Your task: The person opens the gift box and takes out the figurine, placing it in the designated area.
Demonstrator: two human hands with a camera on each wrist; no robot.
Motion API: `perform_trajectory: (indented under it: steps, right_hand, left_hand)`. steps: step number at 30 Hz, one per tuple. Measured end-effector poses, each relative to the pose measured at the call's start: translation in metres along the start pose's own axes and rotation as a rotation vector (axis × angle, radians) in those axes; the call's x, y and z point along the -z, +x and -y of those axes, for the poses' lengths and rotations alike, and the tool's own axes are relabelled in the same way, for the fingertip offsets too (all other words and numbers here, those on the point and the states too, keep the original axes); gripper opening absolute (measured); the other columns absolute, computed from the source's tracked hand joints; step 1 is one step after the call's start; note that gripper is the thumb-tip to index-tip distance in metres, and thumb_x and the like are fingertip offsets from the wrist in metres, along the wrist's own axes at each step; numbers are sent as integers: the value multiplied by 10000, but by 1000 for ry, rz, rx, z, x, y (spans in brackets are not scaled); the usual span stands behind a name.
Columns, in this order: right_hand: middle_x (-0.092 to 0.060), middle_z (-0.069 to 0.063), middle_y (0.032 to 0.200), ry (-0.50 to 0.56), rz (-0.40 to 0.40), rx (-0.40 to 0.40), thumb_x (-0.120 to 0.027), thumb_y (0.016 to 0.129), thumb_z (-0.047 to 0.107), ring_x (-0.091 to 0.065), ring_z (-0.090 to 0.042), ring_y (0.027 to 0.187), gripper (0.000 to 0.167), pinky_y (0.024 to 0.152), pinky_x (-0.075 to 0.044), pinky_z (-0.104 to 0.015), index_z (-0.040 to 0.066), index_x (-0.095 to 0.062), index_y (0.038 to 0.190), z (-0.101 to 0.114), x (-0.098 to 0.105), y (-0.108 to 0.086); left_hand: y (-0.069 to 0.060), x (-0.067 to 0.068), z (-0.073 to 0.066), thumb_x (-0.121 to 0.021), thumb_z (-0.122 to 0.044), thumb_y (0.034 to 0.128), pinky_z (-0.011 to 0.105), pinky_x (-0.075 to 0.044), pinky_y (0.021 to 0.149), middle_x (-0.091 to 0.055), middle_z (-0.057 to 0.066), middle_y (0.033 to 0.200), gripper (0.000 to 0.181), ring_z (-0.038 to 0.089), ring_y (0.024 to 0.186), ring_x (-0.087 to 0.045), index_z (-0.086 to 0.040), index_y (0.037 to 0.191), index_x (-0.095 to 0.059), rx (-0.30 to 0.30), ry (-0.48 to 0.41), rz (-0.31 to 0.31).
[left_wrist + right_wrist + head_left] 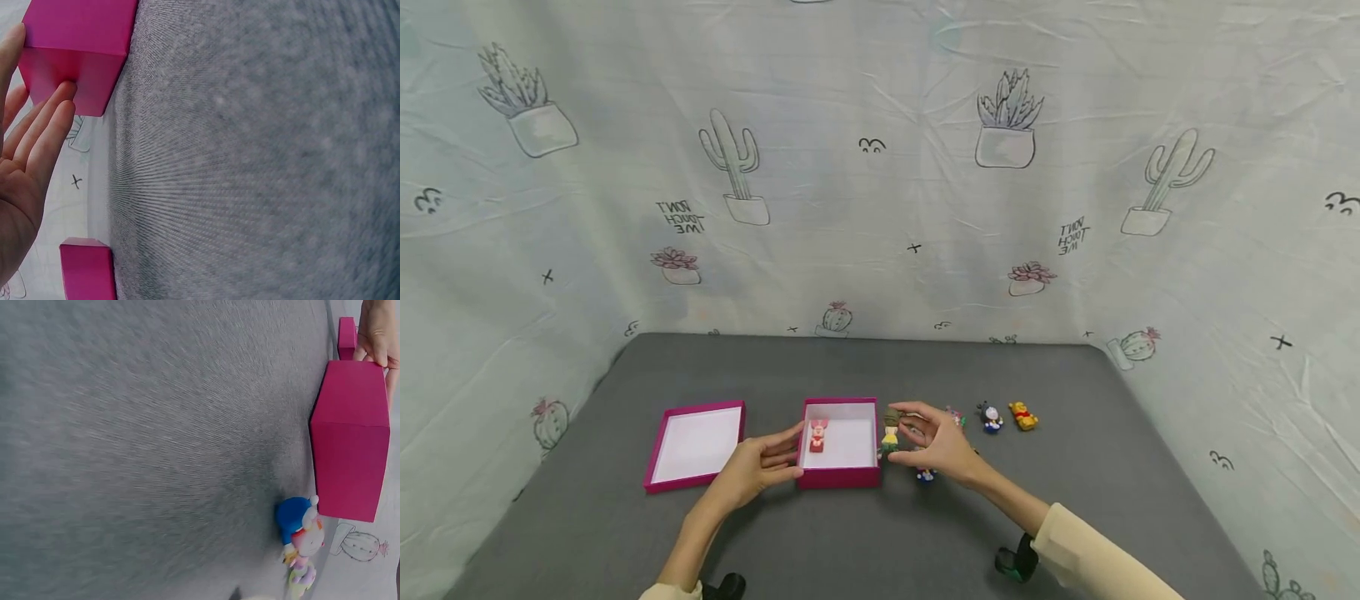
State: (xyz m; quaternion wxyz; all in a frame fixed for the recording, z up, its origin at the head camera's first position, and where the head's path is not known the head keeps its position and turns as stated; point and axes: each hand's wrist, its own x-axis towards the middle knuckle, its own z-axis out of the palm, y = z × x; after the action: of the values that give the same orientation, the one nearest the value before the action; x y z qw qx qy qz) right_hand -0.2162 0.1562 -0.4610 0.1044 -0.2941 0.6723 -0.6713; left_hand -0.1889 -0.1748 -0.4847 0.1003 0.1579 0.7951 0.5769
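An uncovered magenta box point(839, 477) with a white inside stands on the grey table, a small pink figurine point(817, 435) lying in its left part. My left hand point(752, 468) rests against the box's left side; the left wrist view shows its fingers point(53, 134) nearly straight along the wall. Just beyond the right wall, my right hand point(943, 443) pinches a figurine point(890, 433) with a brown hat, yellow top and green lower part. Under that hand sits a blue-and-white figurine point(926, 475), partly covered. The right hand is out of the right wrist view.
The magenta-edged lid point(696, 446) lies inside up, left of the box. Right of my right hand are a yellow bear figurine point(1023, 416), a dark-haired blue-and-white one point(991, 418) and a partly hidden pinkish one point(956, 416). Behind the table hangs a cactus-print cloth point(880, 192).
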Motion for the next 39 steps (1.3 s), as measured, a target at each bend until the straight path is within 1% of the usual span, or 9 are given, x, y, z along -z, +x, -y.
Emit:
perform_trajectory:
  steps: [4,7,10,14,22,28,30,35,39]
  right_hand:
    - [-440,-326,1345,26,-21,27,-804,757,22,-558,-153,1194,643,997,-430,-371,-78,-487,1307,2,7,-13]
    - [-452,-303,1331,11,-39,23,-812,742,16,-549,-139,1205,650,995,-435,-361,-74,-486,1297,3,16,-24]
    - [-404,-306,1347,3,-54,18,-801,738,-20,-538,-107,1199,649,999,-438,-337,-86,-477,1296,3,26,-38]
    - [-352,-341,1370,10,-68,33,-775,743,-66,-534,-94,1179,644,999,-438,-319,-137,-452,1296,0,39,-57]
    - [-508,-250,1302,-34,-112,17,-752,754,-88,-561,-107,1158,634,967,-474,-336,-164,-448,1306,-7,63,-91]
    - [-570,-147,1254,-105,-151,-46,-765,752,-54,-587,-81,1125,646,935,-498,-322,-173,-452,1304,-7,80,-107]
    - [-563,-182,1260,-111,-166,-73,-766,756,-46,-600,-83,1109,653,929,-500,-315,-187,-440,1304,-8,83,-111]
    - [-474,-335,1314,-89,-189,-142,-763,761,-55,-601,-83,1105,682,942,-484,-300,-209,-400,1318,-13,89,-117]
    - [-402,-404,1337,-94,-163,-193,-765,765,-46,-584,-64,1113,696,938,-485,-277,-223,-379,1317,-20,96,-122]
  left_hand:
    - [1,1,0,-774,-183,804,319,-529,867,-435,275,1404,713,383,1144,-577,-17,1417,-452,-6,7,-2]
    - [1,2,0,-774,-187,804,317,-530,865,-436,281,1400,718,381,1145,-577,-16,1420,-448,-5,10,0]
    - [1,2,0,-776,-180,802,318,-531,865,-423,280,1412,722,387,1152,-570,-9,1420,-444,-3,5,6]
    - [0,1,1,-772,-169,806,317,-533,862,-407,292,1418,718,396,1156,-564,0,1419,-439,-5,1,13]
    - [-1,-1,5,-773,-177,808,316,-534,860,-416,286,1415,717,383,1142,-578,-12,1422,-441,-19,15,20]
    - [-3,0,7,-775,-177,805,318,-532,863,-412,286,1418,718,378,1141,-581,-20,1423,-444,-11,6,10]
    - [-3,1,7,-774,-177,806,316,-532,864,-415,289,1414,717,381,1145,-577,-14,1421,-444,-18,10,10]
    - [-4,2,8,-772,-167,807,317,-531,867,-410,287,1416,715,396,1144,-573,4,1417,-441,-31,11,10]
    - [-4,2,9,-771,-168,810,315,-530,869,-404,286,1420,715,393,1140,-576,7,1418,-438,-34,13,18]
